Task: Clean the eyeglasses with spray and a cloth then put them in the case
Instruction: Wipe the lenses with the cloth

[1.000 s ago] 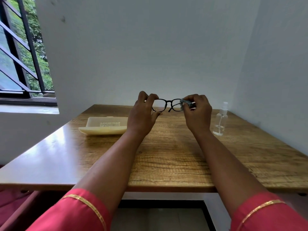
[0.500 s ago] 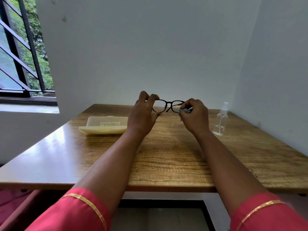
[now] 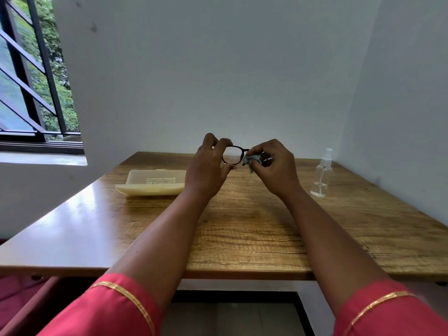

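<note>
Head view: left hand pinches glasses at their left end; right hand pinches cloth against the right lens, glasses between hands.

You hold black-framed eyeglasses upright above the table, a crumpled grey cloth bunched over their right lens. The cream case lies left of the eyeglasses; the clear spray bottle stands well right.

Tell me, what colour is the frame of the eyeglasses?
Black; the eyeglasses show in the head view.
</note>
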